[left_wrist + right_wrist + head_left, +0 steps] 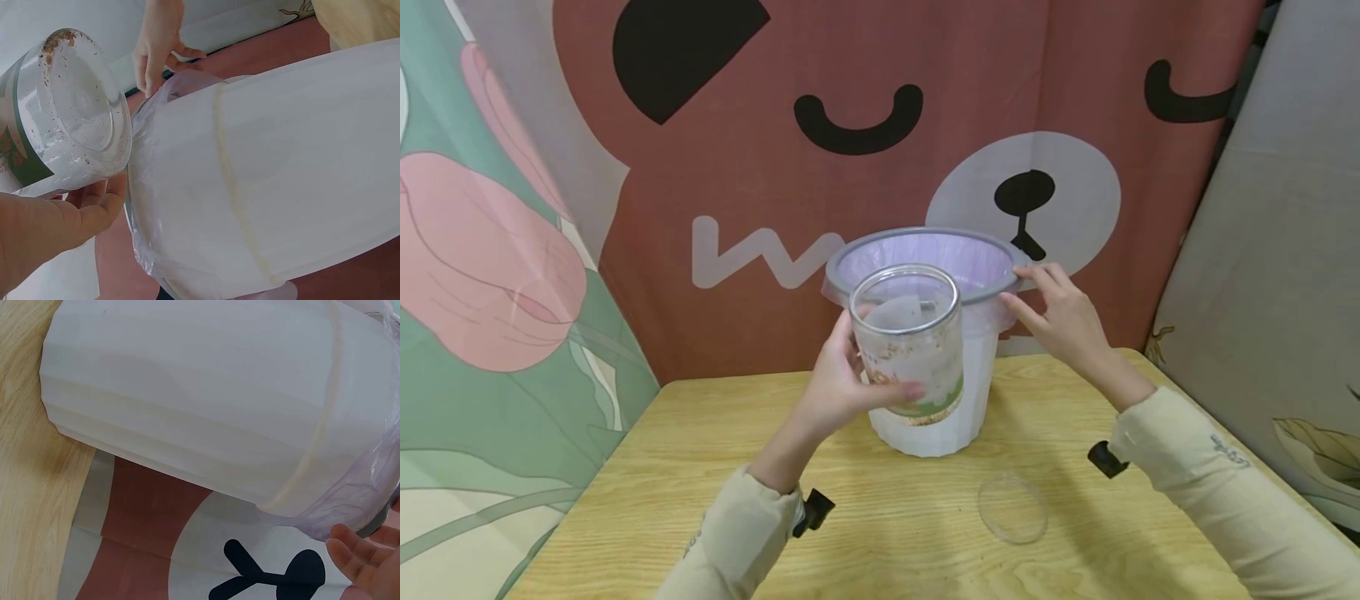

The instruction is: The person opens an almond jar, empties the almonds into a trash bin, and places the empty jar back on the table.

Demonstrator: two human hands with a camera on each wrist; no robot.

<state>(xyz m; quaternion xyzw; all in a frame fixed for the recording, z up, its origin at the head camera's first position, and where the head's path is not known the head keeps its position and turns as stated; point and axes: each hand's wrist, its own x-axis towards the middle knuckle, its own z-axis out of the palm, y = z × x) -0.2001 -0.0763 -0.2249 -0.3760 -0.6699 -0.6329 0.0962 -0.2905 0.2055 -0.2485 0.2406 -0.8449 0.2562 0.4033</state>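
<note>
My left hand [842,379] grips a clear plastic jar [925,375] around its side, thumb across the front. The jar has no lid on, carries a printed green label, and is held in front of the trash bin's rim. Brown crumbs cling to its wall and, in the left wrist view, to the jar's base [84,103]. The white trash bin [973,383] stands upright, lined with a thin purple bag [917,254] under a grey rim ring [925,229]. At the bin's right edge, my right hand [1067,317] pinches the rim between thumb and fingers [353,553].
A clear round lid [1012,508] lies on the wooden table [722,467], in front of the bin and to its right. Behind the table hangs a curtain [737,167] with a bear print. Black camera mounts [812,512] sit at both wrists.
</note>
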